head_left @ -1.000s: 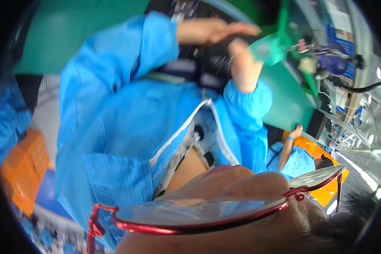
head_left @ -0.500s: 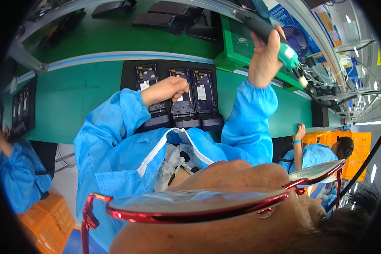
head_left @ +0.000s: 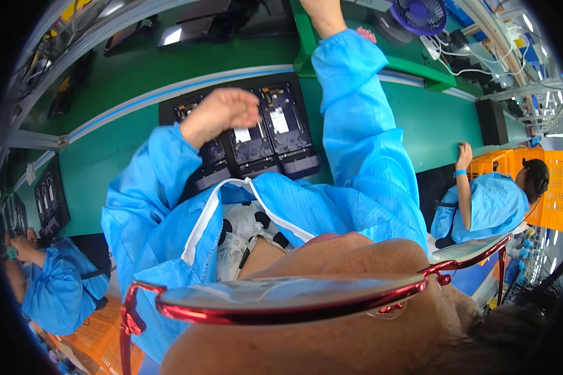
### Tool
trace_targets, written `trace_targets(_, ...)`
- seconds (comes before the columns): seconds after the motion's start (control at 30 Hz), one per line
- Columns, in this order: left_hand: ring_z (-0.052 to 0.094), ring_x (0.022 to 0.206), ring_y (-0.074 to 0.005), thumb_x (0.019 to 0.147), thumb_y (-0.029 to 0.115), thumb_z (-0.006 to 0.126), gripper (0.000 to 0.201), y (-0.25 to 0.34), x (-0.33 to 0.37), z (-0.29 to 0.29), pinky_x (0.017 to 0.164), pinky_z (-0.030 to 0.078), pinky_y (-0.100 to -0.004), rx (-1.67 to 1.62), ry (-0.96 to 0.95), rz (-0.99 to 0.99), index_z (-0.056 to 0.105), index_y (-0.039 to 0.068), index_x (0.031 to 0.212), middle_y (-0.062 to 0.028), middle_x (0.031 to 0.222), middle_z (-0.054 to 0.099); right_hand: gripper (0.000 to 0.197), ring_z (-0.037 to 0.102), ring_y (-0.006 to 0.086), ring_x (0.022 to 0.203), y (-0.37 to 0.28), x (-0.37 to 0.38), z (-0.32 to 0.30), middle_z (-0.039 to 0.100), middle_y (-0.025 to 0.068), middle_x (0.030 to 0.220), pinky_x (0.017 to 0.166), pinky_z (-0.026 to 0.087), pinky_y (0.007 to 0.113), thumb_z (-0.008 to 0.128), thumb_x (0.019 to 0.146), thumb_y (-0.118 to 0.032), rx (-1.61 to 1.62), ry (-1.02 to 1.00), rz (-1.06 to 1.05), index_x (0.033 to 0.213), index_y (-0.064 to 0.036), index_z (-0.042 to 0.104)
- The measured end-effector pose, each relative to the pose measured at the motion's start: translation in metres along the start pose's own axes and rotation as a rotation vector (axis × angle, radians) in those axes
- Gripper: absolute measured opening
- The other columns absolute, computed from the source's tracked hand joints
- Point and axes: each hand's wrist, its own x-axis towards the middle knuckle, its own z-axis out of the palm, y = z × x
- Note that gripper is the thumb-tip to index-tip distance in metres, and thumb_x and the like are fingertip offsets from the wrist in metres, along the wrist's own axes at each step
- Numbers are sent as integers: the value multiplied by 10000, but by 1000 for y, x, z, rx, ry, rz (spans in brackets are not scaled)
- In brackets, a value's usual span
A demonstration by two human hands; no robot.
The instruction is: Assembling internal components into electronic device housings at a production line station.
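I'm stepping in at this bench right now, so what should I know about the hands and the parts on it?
Left hand: loosely curled, fingers resting on or just above the black tray of flat dark device boards; whether it grips anything cannot be told.
Right hand: raised past the top edge of the picture, only its blue sleeve and wrist show.
Parts: the tray lies on the green bench directly ahead, with three boards in a row visible; the left hand covers the left one. A second dark tray sits at far left.
Done or left: cannot be judged from this view.
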Motion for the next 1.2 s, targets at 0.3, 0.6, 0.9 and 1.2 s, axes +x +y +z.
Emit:
trace_targets(0.3,722,931,-306,1013,122,581,209,75,169,45,824,568,-395,855,402,973,667,-44,1106,-171,998,735,354,716,167,833,0,-69,-166,739,81,981,732,574,277,787,933,-186,-193,170,333,1202,13,672)
trace_targets(0.6,635,1184,-403,902,-37,507,304,87,231,87,1059,465,-533,1132,275,1202,692,15,1137,-199,1217,696,236,755,264,834,12,-69,-221,785,118,934,773,577,358,746,880,-276,-974,-163,302,1055,-127,800)
trace_targets(0.9,409,1457,-385,974,118,558,408,93,230,94,1191,248,-652,1409,122,934,618,29,1368,-221,1568,448,219,746,365,867,2,-56,-194,741,218,899,749,558,405,754,897,-190,-767,-237,326,1022,-10,759)
trace_targets(1.2,437,1413,-444,963,289,600,293,109,257,97,1164,216,-718,1395,220,1054,746,111,1145,-210,1428,580,203,689,405,742,21,-51,-211,696,218,794,644,519,460,677,963,-207,-1055,-267,-1,916,-10,688)
